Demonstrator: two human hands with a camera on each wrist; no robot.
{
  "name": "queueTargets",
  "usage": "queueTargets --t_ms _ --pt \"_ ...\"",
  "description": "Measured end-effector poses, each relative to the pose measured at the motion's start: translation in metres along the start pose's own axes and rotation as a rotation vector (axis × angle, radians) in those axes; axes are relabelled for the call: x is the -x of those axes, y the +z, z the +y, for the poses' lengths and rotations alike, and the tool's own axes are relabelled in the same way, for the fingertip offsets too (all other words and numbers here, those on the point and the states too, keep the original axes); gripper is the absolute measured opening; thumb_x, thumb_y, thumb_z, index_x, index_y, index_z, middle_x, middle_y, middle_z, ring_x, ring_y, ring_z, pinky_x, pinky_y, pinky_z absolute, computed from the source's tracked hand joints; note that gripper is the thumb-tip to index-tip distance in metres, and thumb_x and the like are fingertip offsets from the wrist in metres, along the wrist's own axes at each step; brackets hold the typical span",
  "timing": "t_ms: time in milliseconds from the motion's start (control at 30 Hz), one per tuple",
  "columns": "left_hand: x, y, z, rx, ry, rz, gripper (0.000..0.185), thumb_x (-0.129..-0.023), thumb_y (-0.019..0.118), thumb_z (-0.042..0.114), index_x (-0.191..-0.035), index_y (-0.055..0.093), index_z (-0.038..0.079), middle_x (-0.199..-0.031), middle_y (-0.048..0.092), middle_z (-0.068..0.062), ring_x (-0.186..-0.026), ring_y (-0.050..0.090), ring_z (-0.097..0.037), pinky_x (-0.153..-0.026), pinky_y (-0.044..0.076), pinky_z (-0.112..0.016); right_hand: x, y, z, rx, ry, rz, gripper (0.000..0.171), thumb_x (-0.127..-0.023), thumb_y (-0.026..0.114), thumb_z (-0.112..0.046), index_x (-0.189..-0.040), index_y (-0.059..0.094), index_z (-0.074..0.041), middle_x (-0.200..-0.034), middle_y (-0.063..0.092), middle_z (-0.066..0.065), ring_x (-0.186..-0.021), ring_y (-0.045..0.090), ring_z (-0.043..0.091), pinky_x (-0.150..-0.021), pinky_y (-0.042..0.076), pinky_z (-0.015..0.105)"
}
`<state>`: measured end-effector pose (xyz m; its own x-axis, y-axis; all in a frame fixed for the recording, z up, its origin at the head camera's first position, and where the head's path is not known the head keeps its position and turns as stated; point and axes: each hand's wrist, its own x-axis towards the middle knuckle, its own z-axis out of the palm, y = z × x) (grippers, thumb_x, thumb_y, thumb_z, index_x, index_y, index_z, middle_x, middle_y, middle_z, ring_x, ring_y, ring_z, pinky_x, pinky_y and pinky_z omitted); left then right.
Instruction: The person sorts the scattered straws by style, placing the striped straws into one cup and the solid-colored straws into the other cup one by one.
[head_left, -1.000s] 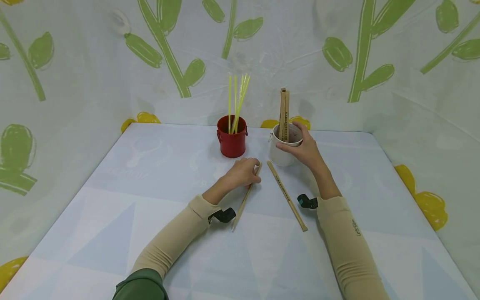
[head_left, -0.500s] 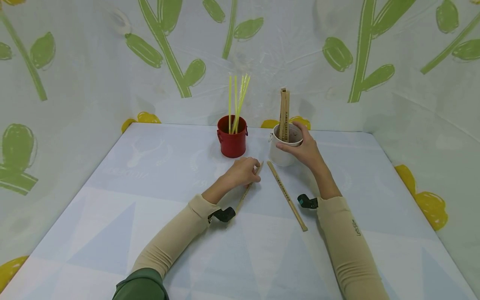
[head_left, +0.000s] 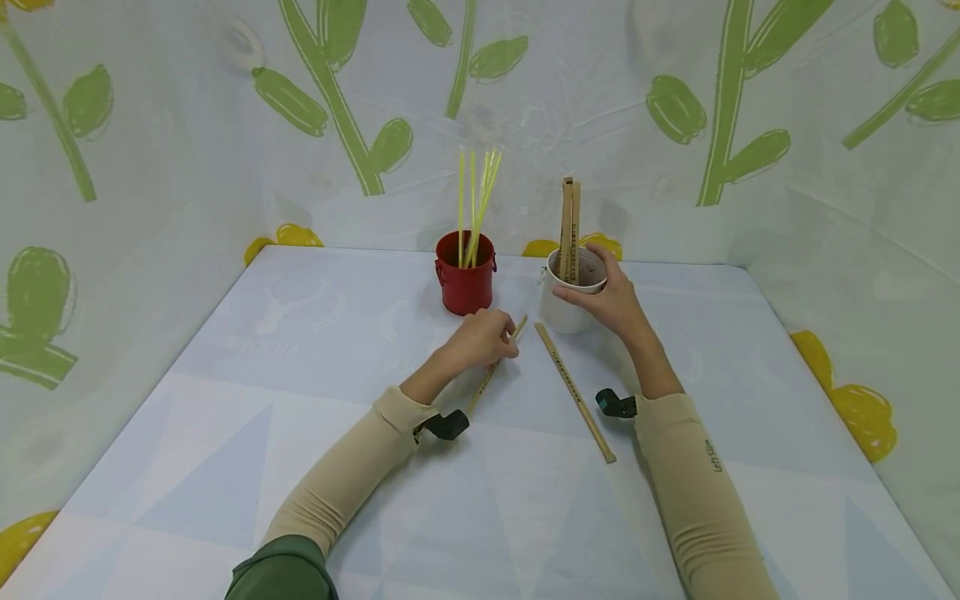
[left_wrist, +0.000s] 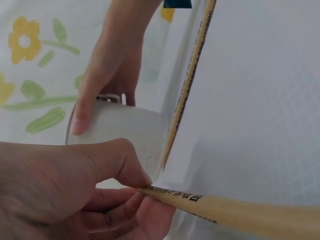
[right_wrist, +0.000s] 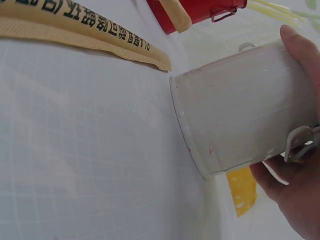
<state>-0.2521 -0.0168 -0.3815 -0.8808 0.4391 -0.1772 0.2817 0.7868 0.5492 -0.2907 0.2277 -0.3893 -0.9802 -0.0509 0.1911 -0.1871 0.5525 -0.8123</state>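
Observation:
My left hand (head_left: 483, 337) pinches one paper-wrapped chopstick pair (head_left: 497, 362) near its far end, its near end lifted off the table; the left wrist view shows fingers (left_wrist: 125, 165) and thumb closed on the wrapper (left_wrist: 240, 212). My right hand (head_left: 611, 296) grips the rim and side of a white cup (head_left: 566, 296) that holds two upright wrapped chopstick pairs (head_left: 568, 229). A second wrapped pair (head_left: 573, 390) lies flat on the table between my arms, its far end by the cup (right_wrist: 240, 107).
A red bucket (head_left: 465, 283) with several yellow straws (head_left: 472, 204) stands left of the white cup near the back wall. The pale blue table (head_left: 300, 433) is enclosed by leaf-printed walls at back and sides.
My left hand has raised the wrapped chopstick pair, and its near end has come off the table and drawn toward the hand. The right hand stays on the cup.

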Motion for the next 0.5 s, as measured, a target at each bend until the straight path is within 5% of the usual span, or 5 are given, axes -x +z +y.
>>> queueTargets --t_ms 500 --pt "0.0004 -0.0099 -0.0023 0.086 0.010 0.112 0.039 -0.087 0.074 0.019 -0.121 0.062 0.007 -0.088 0.066 -0.004 -0.070 0.063 -0.017 -0.065 0.052 -0.024 -0.0012 0.0004 0.0008 0.002 -0.001 0.002 0.100 -0.074 0.081 -0.052 -0.153 0.025 -0.026 -0.153 0.037 0.009 -0.140 0.038 0.031 -0.109 0.039 0.059"
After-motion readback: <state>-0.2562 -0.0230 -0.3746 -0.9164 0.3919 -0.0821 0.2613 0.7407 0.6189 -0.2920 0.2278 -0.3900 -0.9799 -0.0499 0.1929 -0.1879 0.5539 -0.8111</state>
